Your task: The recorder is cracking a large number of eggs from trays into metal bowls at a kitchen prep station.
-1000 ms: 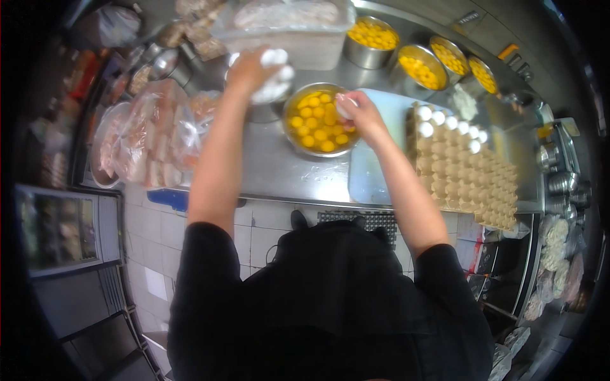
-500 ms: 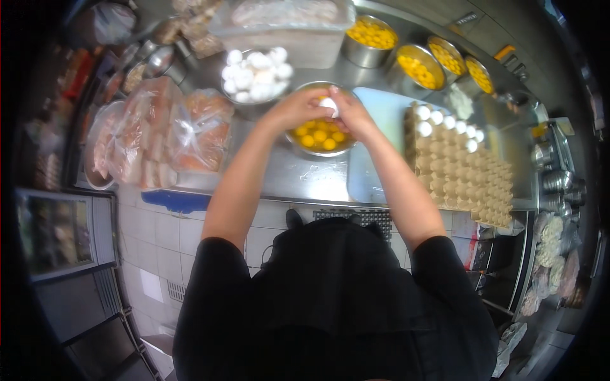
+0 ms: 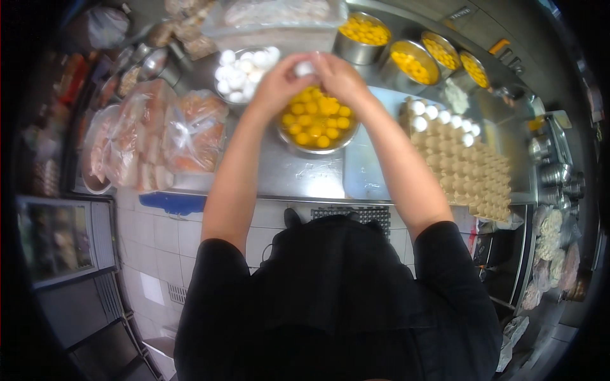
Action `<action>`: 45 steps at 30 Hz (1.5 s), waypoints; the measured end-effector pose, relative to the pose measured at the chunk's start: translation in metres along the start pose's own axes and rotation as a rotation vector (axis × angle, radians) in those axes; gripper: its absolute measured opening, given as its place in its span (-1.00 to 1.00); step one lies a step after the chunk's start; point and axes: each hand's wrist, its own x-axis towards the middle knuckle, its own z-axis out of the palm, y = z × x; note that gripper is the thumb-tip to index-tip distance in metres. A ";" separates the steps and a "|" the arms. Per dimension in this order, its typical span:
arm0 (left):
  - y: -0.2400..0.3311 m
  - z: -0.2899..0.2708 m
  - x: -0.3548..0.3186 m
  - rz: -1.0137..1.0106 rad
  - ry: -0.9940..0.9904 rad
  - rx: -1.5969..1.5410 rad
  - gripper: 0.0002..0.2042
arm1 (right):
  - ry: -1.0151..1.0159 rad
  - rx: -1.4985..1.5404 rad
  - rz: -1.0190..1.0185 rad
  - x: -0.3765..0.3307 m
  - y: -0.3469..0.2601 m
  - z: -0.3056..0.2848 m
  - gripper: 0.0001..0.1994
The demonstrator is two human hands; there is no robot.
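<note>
Both arms stretched forward, left hand (image 3: 279,79) and right hand (image 3: 340,76) meeting, fingers clasped round a white egg (image 3: 304,68) above the yolk bowl (image 3: 316,120).

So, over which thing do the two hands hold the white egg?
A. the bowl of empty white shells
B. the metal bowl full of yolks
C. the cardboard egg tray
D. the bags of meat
B: both the left hand and the right hand meet on the white egg just above the rim of the metal bowl full of yolks, while the shells, the tray and the bags lie off to the sides.
</note>
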 end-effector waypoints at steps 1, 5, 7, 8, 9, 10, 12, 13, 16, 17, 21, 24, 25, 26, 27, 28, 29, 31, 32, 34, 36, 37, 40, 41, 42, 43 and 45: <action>0.004 -0.010 0.002 0.023 0.013 0.026 -0.56 | -0.001 0.000 -0.001 0.001 -0.008 -0.001 -0.44; 0.007 -0.052 0.008 -0.014 0.140 0.005 -0.57 | 0.018 0.255 0.090 -0.002 -0.012 -0.001 -0.58; 0.008 -0.077 0.009 -0.064 0.247 0.416 -0.59 | 0.057 0.317 0.101 -0.007 0.005 0.001 -0.65; -0.004 -0.088 0.010 -0.065 0.244 0.413 -0.59 | 0.100 0.429 0.109 -0.010 0.013 0.002 -0.72; -0.019 -0.103 0.008 -0.046 0.287 0.617 -0.59 | 0.129 0.546 0.109 -0.014 0.016 0.007 -0.80; -0.031 -0.113 0.008 -0.023 0.321 0.815 -0.59 | 0.126 0.546 0.108 -0.017 0.023 0.009 -0.80; -0.048 -0.120 0.005 -0.072 0.222 0.843 -0.58 | 0.116 0.706 0.273 -0.021 0.034 0.013 -0.87; -0.053 -0.120 0.003 -0.048 0.228 0.849 -0.58 | 0.113 0.705 0.272 -0.023 0.038 0.015 -0.87; -0.060 -0.117 -0.001 -0.005 0.297 0.824 -0.57 | 0.107 0.788 0.346 -0.023 0.034 0.021 -0.85; -0.061 -0.117 -0.003 0.016 0.357 0.792 -0.56 | 0.140 0.733 0.324 -0.016 0.029 0.024 -0.83; -0.056 -0.128 -0.013 0.005 0.352 0.717 -0.57 | 0.271 0.413 0.053 0.025 -0.021 0.046 -0.79; -0.038 -0.122 -0.022 0.008 0.475 0.676 -0.61 | 0.287 -0.163 -0.339 0.053 -0.036 0.072 -0.75; -0.028 -0.117 -0.029 -0.018 0.507 0.516 -0.65 | 0.177 -0.572 -0.302 0.054 -0.033 0.082 -0.60; -0.020 -0.116 -0.039 -0.043 0.542 0.361 -0.69 | 0.188 -0.576 -0.288 0.050 -0.025 0.087 -0.60; -0.020 -0.109 -0.048 -0.030 0.510 0.311 -0.73 | 0.191 -0.531 -0.275 0.046 -0.015 0.091 -0.54; -0.026 -0.103 -0.059 -0.026 0.493 0.269 -0.76 | 0.181 -0.479 -0.275 0.042 -0.012 0.097 -0.49; -0.038 -0.099 -0.077 -0.116 0.423 0.152 -0.77 | 0.233 -0.336 -0.262 0.027 -0.010 0.098 -0.52; -0.049 -0.082 -0.107 -0.305 0.314 0.007 -0.75 | 0.267 -0.205 -0.206 -0.003 -0.005 0.072 -0.54; -0.051 -0.067 -0.112 -0.394 0.270 -0.023 -0.73 | 0.348 -0.209 -0.118 -0.011 0.016 0.056 -0.57; -0.068 -0.045 -0.120 -0.511 0.147 -0.036 -0.68 | 0.504 -0.190 0.068 -0.030 0.063 0.028 -0.61; -0.078 -0.022 -0.114 -0.583 0.092 -0.147 -0.65 | 0.618 -0.271 0.226 -0.052 0.113 0.006 -0.66; -0.080 -0.015 -0.113 -0.667 0.056 -0.253 -0.62 | 0.581 -0.298 0.311 -0.064 0.120 0.002 -0.68; -0.084 0.001 -0.101 -0.709 0.000 -0.374 -0.65 | 0.340 -0.184 0.594 -0.078 0.125 0.012 -0.68; -0.090 0.004 -0.101 -0.708 -0.009 -0.373 -0.65 | 0.347 -0.183 0.600 -0.081 0.124 0.018 -0.68; -0.094 0.008 -0.099 -0.664 0.004 -0.412 -0.69 | 0.315 -0.238 0.596 -0.081 0.121 0.026 -0.68; -0.099 0.010 -0.098 -0.621 0.019 -0.451 -0.74 | 0.280 -0.293 0.591 -0.082 0.117 0.031 -0.67; -0.101 0.013 -0.098 -0.607 0.028 -0.450 -0.77 | 0.322 -0.259 0.575 -0.084 0.119 0.035 -0.67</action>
